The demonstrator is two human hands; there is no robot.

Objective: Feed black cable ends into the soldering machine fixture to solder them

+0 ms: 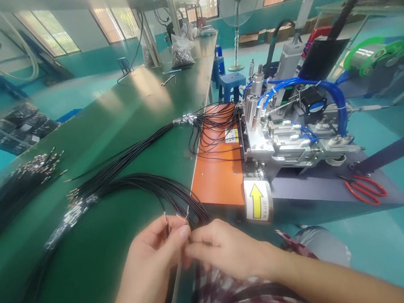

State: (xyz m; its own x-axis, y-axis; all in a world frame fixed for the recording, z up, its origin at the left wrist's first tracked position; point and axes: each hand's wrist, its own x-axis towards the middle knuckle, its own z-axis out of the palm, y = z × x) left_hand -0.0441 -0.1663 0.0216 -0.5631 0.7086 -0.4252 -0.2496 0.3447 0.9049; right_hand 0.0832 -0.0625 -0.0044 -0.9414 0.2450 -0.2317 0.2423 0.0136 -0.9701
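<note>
Close together at the near table edge, both my hands work at the stripped ends of black cables. My left hand [161, 250] is closed, pinching cable ends [182, 216] whose thin coloured and bare wires poke up past the thumb. My right hand [229, 249] is closed beside it, thumb and forefinger pressed together on a cable just below those ends. A bundle of black cables [144, 181] arches from the left and drops behind my hands. Clear wrap [72, 216] binds cables at the left. What lies inside the right fingers is partly hidden.
A green table [126, 254] holds another cable bundle [133, 146] and a pile of cut cables [22, 180]. To the right stands a machine [267, 131] with an orange plate [219, 178] and blue hoses. Red-handled scissors [365, 190] lie on its base. Blue stools [231, 84] stand behind.
</note>
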